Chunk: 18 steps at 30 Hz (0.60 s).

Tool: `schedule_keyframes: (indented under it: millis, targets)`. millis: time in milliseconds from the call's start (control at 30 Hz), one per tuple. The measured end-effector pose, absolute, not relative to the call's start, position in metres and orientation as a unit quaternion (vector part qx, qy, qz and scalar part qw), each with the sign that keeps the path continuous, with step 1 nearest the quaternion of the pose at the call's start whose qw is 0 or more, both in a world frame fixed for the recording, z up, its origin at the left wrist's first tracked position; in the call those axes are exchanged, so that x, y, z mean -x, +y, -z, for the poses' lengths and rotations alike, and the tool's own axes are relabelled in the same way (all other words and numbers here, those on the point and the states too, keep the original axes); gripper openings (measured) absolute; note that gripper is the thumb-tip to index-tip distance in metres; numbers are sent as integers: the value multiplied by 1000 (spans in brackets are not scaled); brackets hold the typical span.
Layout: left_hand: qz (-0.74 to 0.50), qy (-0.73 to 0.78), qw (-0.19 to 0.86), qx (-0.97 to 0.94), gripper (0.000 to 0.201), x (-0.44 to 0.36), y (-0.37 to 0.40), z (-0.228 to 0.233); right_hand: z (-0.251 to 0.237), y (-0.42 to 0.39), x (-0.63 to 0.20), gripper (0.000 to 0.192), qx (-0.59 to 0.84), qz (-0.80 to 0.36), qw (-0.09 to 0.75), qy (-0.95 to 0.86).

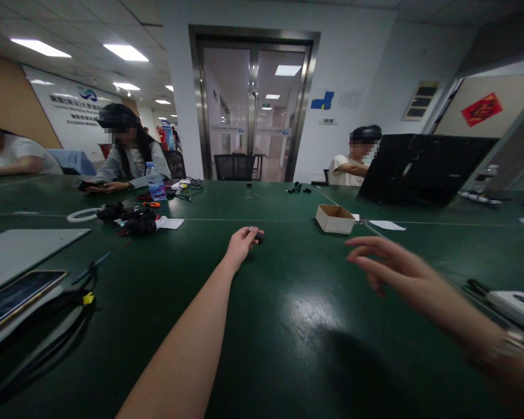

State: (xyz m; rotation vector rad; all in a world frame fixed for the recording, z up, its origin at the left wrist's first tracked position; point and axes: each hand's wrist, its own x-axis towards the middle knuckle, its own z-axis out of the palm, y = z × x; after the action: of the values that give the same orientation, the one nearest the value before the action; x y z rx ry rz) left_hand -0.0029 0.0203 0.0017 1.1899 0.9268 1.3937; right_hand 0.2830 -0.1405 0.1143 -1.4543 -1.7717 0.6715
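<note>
Head view: left hand point(241, 243) stretched far out over the green surface point(288, 326), its grip closed on a small dark part point(258, 237) resting there; right hand point(390, 269) hovers open and empty, near a small cardboard box point(334, 219). Step judged: picking up the part; lifting it calls for a firm pinch. Wall sign and bottle label are too blurred to read.
</note>
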Motion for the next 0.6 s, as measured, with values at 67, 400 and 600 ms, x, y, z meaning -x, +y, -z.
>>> schedule_keyframes:
  millis: [67,400,600]
  targets:
    - [-581,371,553,-468,31,-1,17,-4,-93,-103,-241,45,525,-442,311,-657]
    - [-624,323,576,-418,35,2,27,2,-11,18,-122,11,334,-692,484,-420]
    - [-621,375,560,-399,25,8,28,4,-10,19,-130,14,335,-663,530,-409]
